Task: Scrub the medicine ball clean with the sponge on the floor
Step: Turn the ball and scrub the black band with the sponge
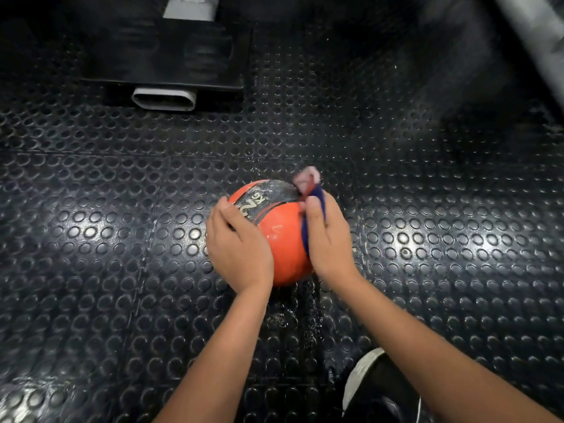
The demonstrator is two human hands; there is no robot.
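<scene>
Head view | ball [279,236] on floor [122,270] between my hands | left hand [238,242] lies spread on its near-left side, steadying | right hand [328,239] pinches sponge [308,181] against its right side | ball looks wet, likely slick and heavy; brace it low, both sides.

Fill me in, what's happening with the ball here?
A person is cleaning an orange medicine ball on the studded rubber floor. The left hand rests on the ball's side to steady it, while the right hand presses a blue-and-pink sponge to its other side. Water spots the floor nearby.
</scene>
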